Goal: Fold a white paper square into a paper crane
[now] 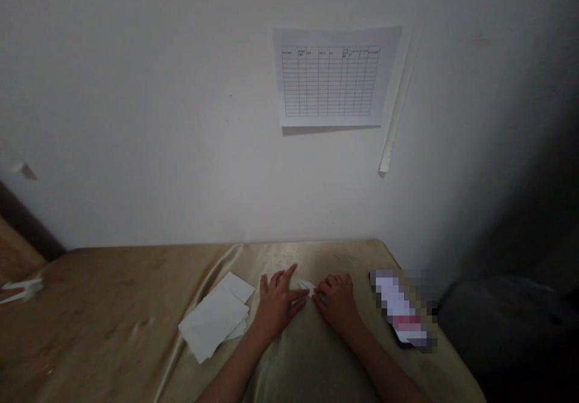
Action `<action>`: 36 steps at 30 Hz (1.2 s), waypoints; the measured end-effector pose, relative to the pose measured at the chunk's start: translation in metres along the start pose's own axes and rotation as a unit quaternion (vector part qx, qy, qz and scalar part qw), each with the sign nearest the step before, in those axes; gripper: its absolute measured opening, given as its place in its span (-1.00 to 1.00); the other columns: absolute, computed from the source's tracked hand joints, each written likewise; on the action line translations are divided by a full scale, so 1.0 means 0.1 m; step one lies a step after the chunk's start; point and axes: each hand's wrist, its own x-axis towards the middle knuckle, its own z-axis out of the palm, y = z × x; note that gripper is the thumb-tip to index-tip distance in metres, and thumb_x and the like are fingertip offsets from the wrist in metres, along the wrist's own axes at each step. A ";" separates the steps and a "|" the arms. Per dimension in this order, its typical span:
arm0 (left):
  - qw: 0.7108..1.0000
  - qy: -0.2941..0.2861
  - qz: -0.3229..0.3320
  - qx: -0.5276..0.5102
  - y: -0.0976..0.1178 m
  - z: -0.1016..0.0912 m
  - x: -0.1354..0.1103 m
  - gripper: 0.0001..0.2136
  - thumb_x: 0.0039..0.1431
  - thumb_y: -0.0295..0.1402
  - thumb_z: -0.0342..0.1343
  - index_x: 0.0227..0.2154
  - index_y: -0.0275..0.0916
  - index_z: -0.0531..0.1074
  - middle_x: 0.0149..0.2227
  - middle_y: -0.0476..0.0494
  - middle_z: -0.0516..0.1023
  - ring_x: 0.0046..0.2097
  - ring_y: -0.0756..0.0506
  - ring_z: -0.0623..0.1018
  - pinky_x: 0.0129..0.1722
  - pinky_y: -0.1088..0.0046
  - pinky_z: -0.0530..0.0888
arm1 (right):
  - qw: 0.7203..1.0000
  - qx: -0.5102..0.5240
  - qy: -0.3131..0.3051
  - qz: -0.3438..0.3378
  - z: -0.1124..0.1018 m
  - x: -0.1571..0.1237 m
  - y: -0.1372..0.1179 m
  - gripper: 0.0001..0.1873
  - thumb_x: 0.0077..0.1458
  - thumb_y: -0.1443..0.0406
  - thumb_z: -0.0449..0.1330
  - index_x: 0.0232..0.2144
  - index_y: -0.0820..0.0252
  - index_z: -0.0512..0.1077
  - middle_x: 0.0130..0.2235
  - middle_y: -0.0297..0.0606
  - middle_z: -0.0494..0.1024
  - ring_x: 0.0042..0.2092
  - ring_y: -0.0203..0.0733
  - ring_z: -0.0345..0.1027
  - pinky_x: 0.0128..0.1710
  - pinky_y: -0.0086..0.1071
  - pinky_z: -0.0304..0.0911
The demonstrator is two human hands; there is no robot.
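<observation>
A small folded piece of white paper (307, 285) lies between my two hands on the cloth-covered table. My left hand (277, 301) pinches at its left edge with thumb and index finger, while the other fingers spread outward. From the other side, my right hand (337, 304) grips the paper between thumb and forefinger, its remaining fingers curled and partly raised. Most of the paper is covered by my fingertips, so its exact folded shape is hard to see. Left of my left hand is a loose pile of white paper sheets (215, 318).
A phone (400, 309), its screen blurred out, rests near the table's right edge. Shiny brown cloth (113, 318) with creases covers the table. A printed table sheet (332, 80) hangs on the wall behind. Something dark and rounded (506, 318) stands beyond the right edge.
</observation>
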 end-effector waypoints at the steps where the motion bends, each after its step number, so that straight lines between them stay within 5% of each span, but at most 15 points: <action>1: 1.000 0.006 0.004 0.007 0.01 0.00 -0.01 -0.70 0.15 -0.22 0.24 -0.07 0.34 0.51 0.38 0.14 0.08 0.31 -0.39 0.16 0.26 -0.36 -0.24 | 1.000 0.000 0.000 0.000 0.00 0.00 0.00 -0.84 0.23 0.17 0.15 -0.27 0.03 0.51 -0.16 -0.28 0.52 0.00 -0.08 0.30 0.27 0.11 -0.32; 16: 0.997 0.019 -0.034 0.060 0.06 -0.03 0.00 -0.75 0.18 -0.13 0.20 -0.09 0.41 0.50 0.36 0.14 0.13 0.33 -0.43 0.12 0.22 -0.41 -0.33 | 1.000 -0.024 -0.013 -0.011 0.00 0.02 0.00 -0.83 0.24 0.17 0.13 -0.24 0.04 0.50 -0.12 -0.24 0.51 0.03 -0.04 0.28 0.26 0.18 -0.34; 23: 0.991 0.034 -0.016 0.126 0.01 -0.10 0.03 -0.74 0.21 0.05 0.06 -0.05 0.43 0.46 0.36 0.12 0.15 0.32 -0.43 0.16 0.18 -0.48 -0.23 | 1.000 -0.018 -0.019 -0.010 0.01 0.01 0.01 -0.82 0.24 0.16 0.12 -0.23 0.03 0.50 -0.11 -0.24 0.51 0.03 -0.04 0.28 0.26 0.19 -0.34; 36: 0.992 0.056 0.050 0.101 -0.02 -0.03 0.00 -0.73 0.24 0.00 0.08 0.00 0.40 0.43 0.37 0.11 0.14 0.30 -0.35 0.21 0.21 -0.44 -0.22 | 1.000 0.002 -0.014 0.003 0.03 0.01 0.02 -0.84 0.23 0.16 0.13 -0.26 0.05 0.48 -0.13 -0.24 0.51 0.02 -0.04 0.28 0.27 0.13 -0.31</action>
